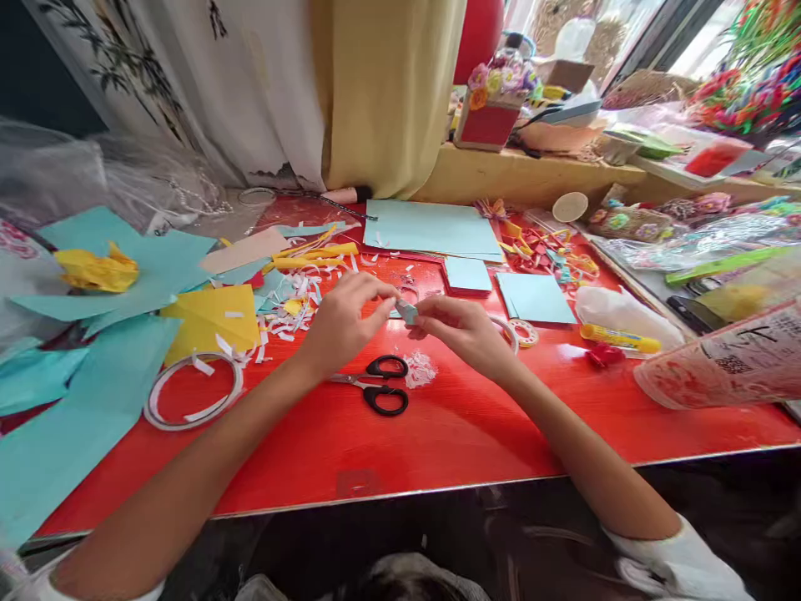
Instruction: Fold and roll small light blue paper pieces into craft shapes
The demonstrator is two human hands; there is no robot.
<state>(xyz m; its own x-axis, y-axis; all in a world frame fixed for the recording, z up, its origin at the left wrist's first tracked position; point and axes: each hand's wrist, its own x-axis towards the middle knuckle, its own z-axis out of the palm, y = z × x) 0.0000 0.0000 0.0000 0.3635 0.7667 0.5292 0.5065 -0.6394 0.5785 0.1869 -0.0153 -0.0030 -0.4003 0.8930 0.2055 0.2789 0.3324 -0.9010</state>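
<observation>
Between my two hands, above the middle of the red table, is a small folded piece of light blue paper [407, 312]. The fingertips of my left hand [348, 321] are closed at its left end. My right hand [461, 330] pinches its right side between thumb and fingers. Just below lie black-handled scissors [374, 384], blades pointing left, with a small heap of white shreds [420, 369] beside the handles. Stacked blue squares [468, 275] and a larger blue sheet [536, 297] lie behind my right hand.
Rolls of tape [193, 391] and yellow paper [216, 321] lie left, beside large blue sheets [81, 426]. A yellow glue stick [619, 338] and a big clear cup [726, 359] stand or lie right. Blue sheets [431, 228] are stacked behind.
</observation>
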